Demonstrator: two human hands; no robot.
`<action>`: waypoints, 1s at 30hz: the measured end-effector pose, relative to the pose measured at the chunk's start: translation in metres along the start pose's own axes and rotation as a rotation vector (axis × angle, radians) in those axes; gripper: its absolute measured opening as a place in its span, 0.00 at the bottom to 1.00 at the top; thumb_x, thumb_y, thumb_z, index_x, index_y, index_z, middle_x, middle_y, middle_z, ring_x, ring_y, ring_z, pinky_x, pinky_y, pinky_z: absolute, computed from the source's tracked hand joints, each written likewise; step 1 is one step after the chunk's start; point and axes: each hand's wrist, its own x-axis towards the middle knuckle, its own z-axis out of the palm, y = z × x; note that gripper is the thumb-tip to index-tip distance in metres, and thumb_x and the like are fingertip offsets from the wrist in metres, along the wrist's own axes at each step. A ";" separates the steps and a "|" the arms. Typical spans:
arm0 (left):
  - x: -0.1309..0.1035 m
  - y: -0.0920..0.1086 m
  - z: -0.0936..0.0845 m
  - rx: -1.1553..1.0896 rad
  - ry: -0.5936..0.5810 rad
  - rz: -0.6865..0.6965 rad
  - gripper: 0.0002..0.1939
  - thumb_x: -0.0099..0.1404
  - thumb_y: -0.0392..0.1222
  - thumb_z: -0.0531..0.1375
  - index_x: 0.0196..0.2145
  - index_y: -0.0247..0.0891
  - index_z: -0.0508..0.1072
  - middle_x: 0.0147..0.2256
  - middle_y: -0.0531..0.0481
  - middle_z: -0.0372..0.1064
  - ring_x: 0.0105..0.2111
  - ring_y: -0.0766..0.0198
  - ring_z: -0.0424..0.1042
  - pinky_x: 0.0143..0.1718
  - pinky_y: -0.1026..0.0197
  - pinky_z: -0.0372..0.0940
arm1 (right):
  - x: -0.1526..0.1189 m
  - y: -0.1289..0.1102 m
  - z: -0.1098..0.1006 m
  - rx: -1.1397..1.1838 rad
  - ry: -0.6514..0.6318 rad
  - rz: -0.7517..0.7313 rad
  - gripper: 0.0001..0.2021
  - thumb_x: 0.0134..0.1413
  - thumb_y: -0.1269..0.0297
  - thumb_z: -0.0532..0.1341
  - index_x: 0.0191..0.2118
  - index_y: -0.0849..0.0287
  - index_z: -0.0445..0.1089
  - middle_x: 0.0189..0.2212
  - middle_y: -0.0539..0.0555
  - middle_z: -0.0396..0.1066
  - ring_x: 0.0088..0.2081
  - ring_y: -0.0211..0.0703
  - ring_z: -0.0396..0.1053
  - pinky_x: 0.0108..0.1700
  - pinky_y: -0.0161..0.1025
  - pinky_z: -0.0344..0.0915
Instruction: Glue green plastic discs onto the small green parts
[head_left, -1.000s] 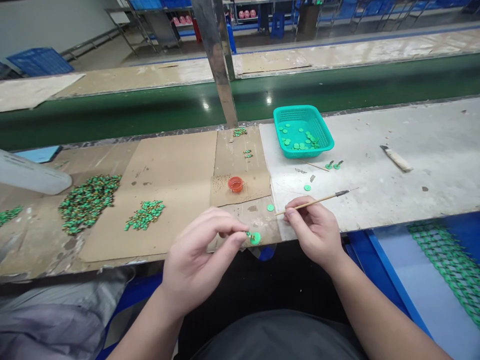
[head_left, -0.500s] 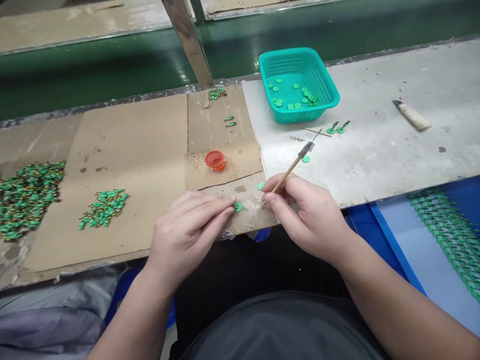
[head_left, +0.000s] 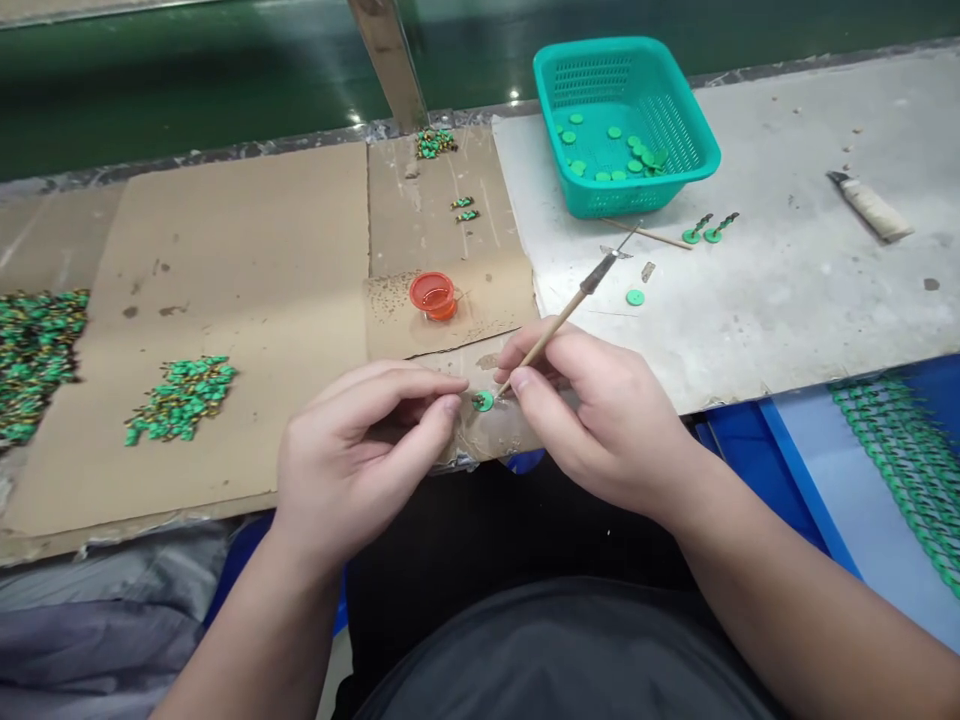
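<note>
My right hand [head_left: 600,400] pinches a thin wooden-handled tool [head_left: 559,325] with a dark wrapped end and a fine metal tip, which points up and away. The handle's lower end is near a small green disc [head_left: 487,401], with a small dark and green piece on it. My left hand [head_left: 367,430] is just left of that disc, its thumb and forefinger slightly apart and nothing visible between them. An orange-red cup [head_left: 433,297] holding liquid stands beyond my hands. Another green disc [head_left: 635,297] lies on the white sheet.
A teal basket [head_left: 626,195] holds several green discs. Beside it stand two discs with upright pieces [head_left: 702,233] and a thin stick [head_left: 660,236]. A tube [head_left: 871,208] lies right. Piles of small green-and-gold pieces [head_left: 184,398] lie on cardboard [head_left: 285,250] at left.
My left fingertips have parted and drawn back from the small piece on the disc. My right hand has moved in closer to that disc with the tool. The view has shifted slightly.
</note>
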 end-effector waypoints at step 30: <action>0.007 -0.007 0.008 0.218 -0.132 0.153 0.03 0.74 0.37 0.69 0.41 0.44 0.80 0.41 0.52 0.81 0.42 0.58 0.77 0.47 0.51 0.69 | 0.006 0.009 0.012 -0.019 -0.023 -0.077 0.09 0.82 0.65 0.64 0.42 0.52 0.74 0.43 0.48 0.80 0.45 0.43 0.81 0.50 0.40 0.81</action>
